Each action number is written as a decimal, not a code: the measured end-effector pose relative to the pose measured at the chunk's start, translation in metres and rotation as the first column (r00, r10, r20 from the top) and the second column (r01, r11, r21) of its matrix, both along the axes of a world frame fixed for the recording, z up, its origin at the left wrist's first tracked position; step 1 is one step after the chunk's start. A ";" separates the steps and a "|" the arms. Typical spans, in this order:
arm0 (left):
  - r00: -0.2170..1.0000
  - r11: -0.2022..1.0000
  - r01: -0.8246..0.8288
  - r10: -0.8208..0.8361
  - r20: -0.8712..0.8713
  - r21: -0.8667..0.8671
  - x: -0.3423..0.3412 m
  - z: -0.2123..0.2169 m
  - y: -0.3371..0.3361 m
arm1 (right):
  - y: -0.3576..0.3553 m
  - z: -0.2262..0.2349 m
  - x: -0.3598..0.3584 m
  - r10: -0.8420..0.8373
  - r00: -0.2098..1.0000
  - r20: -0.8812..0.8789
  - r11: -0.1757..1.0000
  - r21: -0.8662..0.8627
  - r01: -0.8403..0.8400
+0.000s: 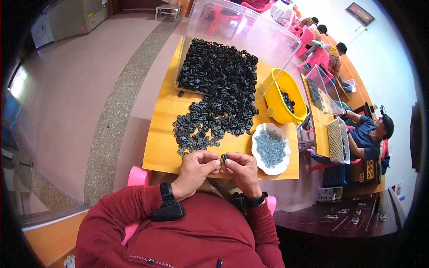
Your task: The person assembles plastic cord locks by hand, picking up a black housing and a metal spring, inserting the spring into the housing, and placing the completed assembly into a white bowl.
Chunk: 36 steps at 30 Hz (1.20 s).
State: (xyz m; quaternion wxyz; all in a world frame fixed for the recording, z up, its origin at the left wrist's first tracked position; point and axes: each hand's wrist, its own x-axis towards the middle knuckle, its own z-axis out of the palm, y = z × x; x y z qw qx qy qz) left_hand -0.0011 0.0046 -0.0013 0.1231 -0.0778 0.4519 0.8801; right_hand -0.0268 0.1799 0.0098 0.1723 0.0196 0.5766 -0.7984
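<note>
In a workroom, at a wooden table. Left of the dish of grey bits, pinching a black piece in the fingertips of the right hand, probably because so small. Also left of the dish, holding the left hand with tips narrow; cannot tell whether gripping anything. Having black parts heaped beyond-left of the dish and a tub just beyond it, seemingly for easy reach.

Workshop for handwork on small parts, as indicated by the broad heap of small black plastic pieces on a yellow-brown wooden table, with a white scalloped dish of tiny grey-blue bits and a yellow oval plastic tub. At right, a 2nd wooden table bears dark pieces; at least 4 other people appear among pink plastic chairs.
</note>
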 end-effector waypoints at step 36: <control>0.994 0.998 0.063 -0.063 -0.094 0.002 0.003 0.004 0.002 | 0.002 0.005 0.001 0.124 0.991 0.042 0.988 -0.094 -0.120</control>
